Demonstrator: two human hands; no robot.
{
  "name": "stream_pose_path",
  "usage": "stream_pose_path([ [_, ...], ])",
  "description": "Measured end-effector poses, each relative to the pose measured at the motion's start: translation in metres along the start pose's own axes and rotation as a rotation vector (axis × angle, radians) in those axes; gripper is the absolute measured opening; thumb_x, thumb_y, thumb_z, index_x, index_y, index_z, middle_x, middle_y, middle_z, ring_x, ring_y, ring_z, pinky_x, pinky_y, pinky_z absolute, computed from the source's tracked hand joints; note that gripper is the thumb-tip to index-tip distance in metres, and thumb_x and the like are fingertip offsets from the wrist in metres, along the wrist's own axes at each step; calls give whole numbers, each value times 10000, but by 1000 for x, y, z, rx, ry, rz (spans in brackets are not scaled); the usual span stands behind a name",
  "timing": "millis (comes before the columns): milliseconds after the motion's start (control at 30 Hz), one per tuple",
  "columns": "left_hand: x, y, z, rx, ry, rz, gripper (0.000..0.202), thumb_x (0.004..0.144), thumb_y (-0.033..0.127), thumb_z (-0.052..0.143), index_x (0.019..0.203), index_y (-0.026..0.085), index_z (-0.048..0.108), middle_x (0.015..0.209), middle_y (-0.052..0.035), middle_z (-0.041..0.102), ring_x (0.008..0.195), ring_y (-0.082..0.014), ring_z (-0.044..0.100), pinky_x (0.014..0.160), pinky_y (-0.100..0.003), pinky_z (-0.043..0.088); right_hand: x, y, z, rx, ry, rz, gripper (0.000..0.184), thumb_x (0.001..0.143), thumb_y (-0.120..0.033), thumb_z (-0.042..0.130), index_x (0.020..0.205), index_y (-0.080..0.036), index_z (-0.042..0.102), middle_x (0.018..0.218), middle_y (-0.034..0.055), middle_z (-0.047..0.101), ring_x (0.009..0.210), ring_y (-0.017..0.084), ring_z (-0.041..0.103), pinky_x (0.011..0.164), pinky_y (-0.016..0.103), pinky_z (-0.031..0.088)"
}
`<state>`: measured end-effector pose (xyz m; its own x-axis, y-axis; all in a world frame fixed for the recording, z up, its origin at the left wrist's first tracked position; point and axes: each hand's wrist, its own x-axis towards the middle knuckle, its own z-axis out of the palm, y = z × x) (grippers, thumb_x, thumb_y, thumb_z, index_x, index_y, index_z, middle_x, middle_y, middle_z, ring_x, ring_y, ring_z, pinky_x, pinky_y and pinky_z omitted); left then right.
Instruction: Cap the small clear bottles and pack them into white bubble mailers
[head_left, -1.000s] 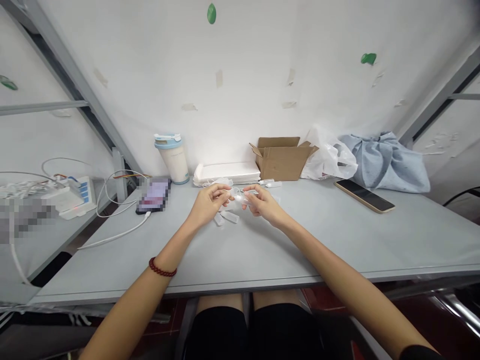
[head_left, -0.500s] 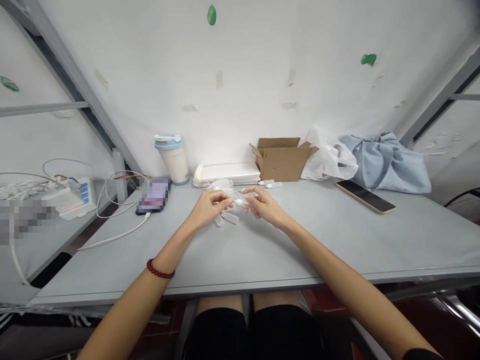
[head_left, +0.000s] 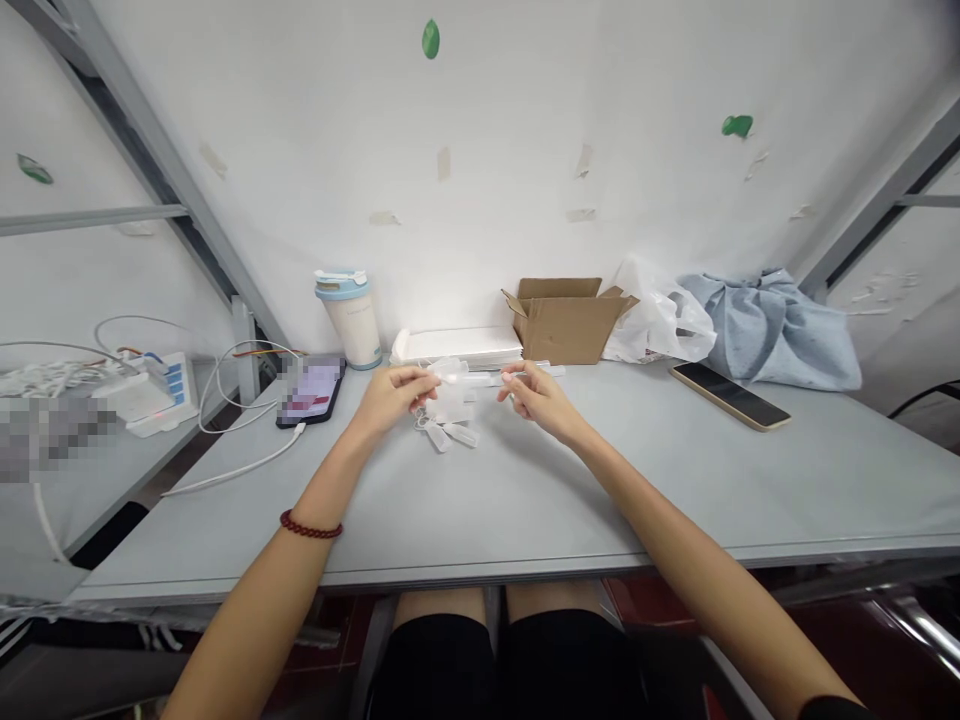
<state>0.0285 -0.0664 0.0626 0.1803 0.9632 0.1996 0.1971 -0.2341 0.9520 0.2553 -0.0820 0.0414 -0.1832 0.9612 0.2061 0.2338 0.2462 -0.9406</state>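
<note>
My left hand [head_left: 396, 399] and right hand [head_left: 541, 400] are moving apart, so a clear plastic piece [head_left: 475, 380] is showing more fully between them; the left is pinching one end; whether the right is gripping, I can't tell. Loose pieces [head_left: 461, 435] are crowding six o'clock; a cardboard box [head_left: 564, 332] is standing at two.

A blue-lidded cup [head_left: 355, 326] stands near a phone [head_left: 313, 390]; a white plastic bag [head_left: 651, 318] seemingly touches a blue cloth bundle [head_left: 780, 335].
</note>
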Motion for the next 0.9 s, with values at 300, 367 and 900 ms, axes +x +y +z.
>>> stream_pose_path([
  [300,10,-12,-30,-137,156,-159,215,588,326,712,628,121,663,585,-26,554,515,-83,446,443,-204,299,15,27,-33,-677,160,-66,92,787,-199,518,867,-168,551,893,48,630,655,125,514,628,254,389],
  [367,9,-12,-26,-100,121,-176,227,584,341,712,606,123,654,576,-24,554,499,-79,434,437,-205,295,16,29,-36,-748,127,-23,100,777,-197,542,868,-163,563,930,58,630,701,136,526,634,250,385],
  [900,8,-12,-10,102,152,-180,199,617,325,623,588,127,619,521,-1,555,437,-80,421,405,-201,297,10,24,-23,-852,27,-17,145,829,-275,525,881,-152,582,903,92,644,829,180,559,663,248,364],
])
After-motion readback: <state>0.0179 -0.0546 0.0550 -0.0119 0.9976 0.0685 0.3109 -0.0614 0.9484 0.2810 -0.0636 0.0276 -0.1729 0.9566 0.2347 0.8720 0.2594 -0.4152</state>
